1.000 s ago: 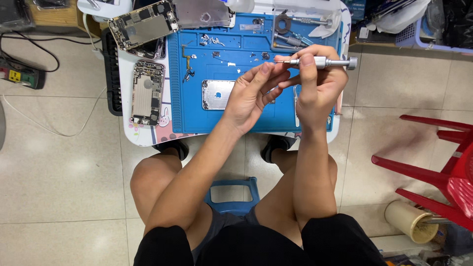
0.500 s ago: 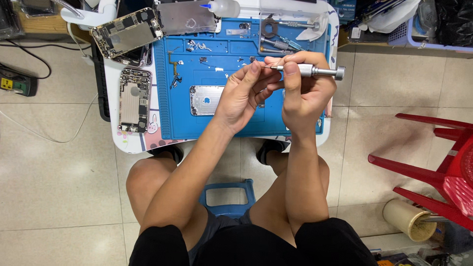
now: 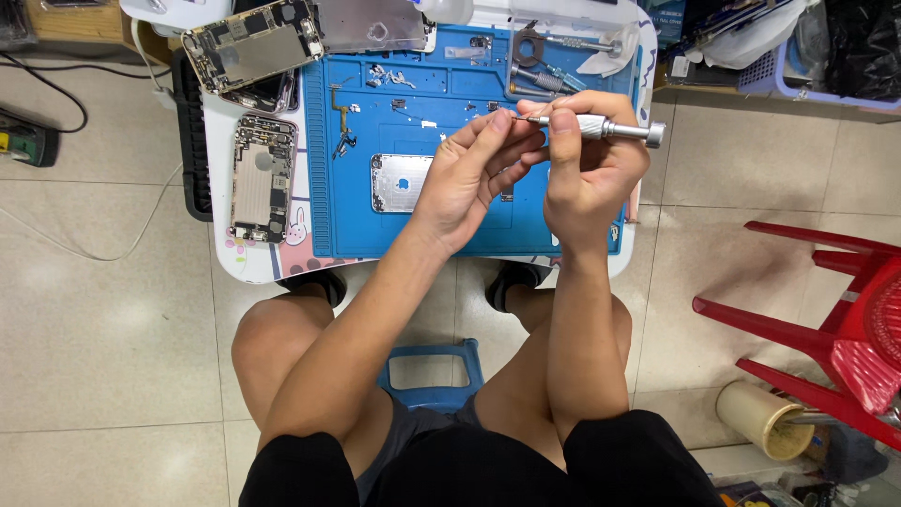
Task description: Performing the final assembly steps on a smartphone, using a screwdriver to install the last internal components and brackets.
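Gripping a silver screwdriver point(image 3: 601, 127) above the blue mat's point(image 3: 450, 84) right edge, the right hand point(image 3: 591, 174) is clamped around its handle; the left hand point(image 3: 474, 178) pinches together at its tip, above a phone housing point(image 3: 399, 183).

A work mat point(image 3: 441, 239) is spread over the middle and right of the small table point(image 3: 246, 265), which stands on the tiled floor before the seated person. On the mat, left of centre, a phone back housing point(image 3: 396, 182) is laid flat. Left of the mat, an opened phone point(image 3: 264, 178) is placed on the bare table, and a second opened phone point(image 3: 251, 44) is set behind it at the far left corner. Tweezers and small tools point(image 3: 544, 75) are gathered at the mat's far right. Above the mat's right half, a screwdriver point(image 3: 601, 128) is held level between the left hand point(image 3: 469, 174) and the right hand point(image 3: 587, 160). A stool point(image 3: 434, 376) is seen beneath the person, and a plastic chair point(image 3: 835, 319) stands well right of the table.
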